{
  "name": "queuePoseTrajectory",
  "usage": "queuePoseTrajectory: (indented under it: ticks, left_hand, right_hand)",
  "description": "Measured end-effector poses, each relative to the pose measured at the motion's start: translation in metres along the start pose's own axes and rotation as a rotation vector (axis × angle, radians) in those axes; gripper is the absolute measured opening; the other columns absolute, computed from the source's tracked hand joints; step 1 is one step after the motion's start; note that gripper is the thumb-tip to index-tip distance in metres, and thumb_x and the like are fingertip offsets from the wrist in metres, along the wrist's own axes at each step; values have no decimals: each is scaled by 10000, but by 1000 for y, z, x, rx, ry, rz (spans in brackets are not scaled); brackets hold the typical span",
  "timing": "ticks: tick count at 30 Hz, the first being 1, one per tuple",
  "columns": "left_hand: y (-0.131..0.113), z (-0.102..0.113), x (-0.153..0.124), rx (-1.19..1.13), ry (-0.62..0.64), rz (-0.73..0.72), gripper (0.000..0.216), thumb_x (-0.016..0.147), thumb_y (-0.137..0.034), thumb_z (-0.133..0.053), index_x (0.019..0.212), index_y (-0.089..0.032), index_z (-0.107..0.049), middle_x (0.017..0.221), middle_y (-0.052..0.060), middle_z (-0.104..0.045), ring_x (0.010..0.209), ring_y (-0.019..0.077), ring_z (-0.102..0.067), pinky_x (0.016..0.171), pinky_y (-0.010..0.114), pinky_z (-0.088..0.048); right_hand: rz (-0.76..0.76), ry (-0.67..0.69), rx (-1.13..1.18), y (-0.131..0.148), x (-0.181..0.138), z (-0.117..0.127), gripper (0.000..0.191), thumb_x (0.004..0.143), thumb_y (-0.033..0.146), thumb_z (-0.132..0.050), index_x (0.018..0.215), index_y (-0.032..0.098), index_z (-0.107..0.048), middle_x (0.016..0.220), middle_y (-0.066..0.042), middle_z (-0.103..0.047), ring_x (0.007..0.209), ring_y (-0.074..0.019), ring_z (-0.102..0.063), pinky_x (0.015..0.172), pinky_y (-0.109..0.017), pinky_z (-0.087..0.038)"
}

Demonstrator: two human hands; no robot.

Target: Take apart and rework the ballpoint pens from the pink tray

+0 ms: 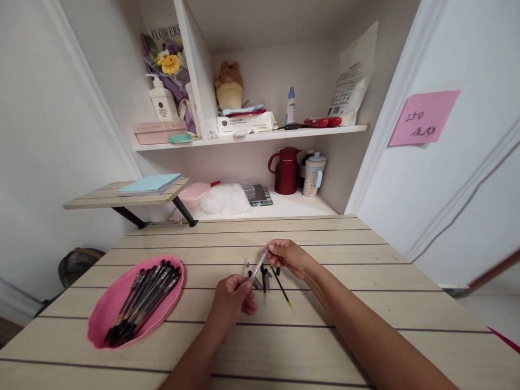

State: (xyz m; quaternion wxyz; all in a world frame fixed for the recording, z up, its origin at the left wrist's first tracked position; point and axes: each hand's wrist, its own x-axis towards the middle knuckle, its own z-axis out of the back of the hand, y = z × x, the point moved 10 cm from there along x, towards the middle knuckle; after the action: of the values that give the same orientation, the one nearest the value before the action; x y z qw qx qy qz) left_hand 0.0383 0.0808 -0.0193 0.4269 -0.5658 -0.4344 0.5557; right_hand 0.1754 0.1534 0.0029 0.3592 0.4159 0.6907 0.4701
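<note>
A clear pen barrel [259, 265] is held slantwise above the table between my two hands. Its lower end is pinched by my left hand [232, 297], thumb on top. My right hand [287, 255] grips the upper end with its fingertips. On the tabletop just beneath and behind lie loose pen parts, among them a dark ink refill [281, 286] with a yellowish tip and several small black pieces [265, 277]. Part of this group is hidden by my left hand and the barrel. To the left, a pink tray [96, 319] holds a bundle of black-capped pens [148, 295].
A raised wooden shelf [122, 201] with a blue notebook [149, 184] stands at the table's back left. Behind the table, a white cabinet holds a red jug [286, 172], a light cup [313, 176] and a plastic bag [226, 199]. The slatted tabletop [325, 352] extends around my arms.
</note>
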Motion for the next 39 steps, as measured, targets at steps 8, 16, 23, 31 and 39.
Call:
queuePoseTrajectory:
  ticks: [8,16,23,31,39]
  left_hand:
    - [-8,12,-3,91,-121,-112,137,575,-244,-628,609,-152,-532,414,-44,-527,344,115,-525,347,198,-399]
    - [19,-22,-19,-291,230,269,226,591,-292,-687,622,-111,-555,496,-20,-541,372,22,-439,396,140,-362]
    - [1,-7,-10,267,72,-62,149,596,-283,-627,617,-153,-559,536,-11,-558,432,87,-478,432,193,-312]
    - [-8,-11,-3,928,12,-346,128,657,-266,-538,699,-169,-609,663,22,-631,642,147,-555,577,227,-337]
    - [-68,46,-8,817,-203,-392,187,700,-296,-476,736,-174,-612,716,32,-642,636,148,-568,581,236,-380]
  right_hand:
    - [-9,-115,-4,-10,3,0,267,580,331,-703,653,138,-534,537,3,-589,444,-62,-520,403,-153,-399]
    - [95,-99,127,5,3,0,212,619,309,-676,694,147,-560,568,6,-581,479,-62,-532,480,-169,-441]
    - [2,-278,-280,5,0,45,165,675,285,-579,611,156,-498,459,25,-520,387,-60,-456,390,-169,-351]
    - [-36,-296,-948,-15,8,31,159,599,278,-584,520,141,-565,381,16,-508,380,-86,-457,418,-195,-309]
    - [0,-346,-1001,-2,4,35,168,699,267,-489,667,141,-596,512,-13,-587,424,-95,-520,461,-191,-343]
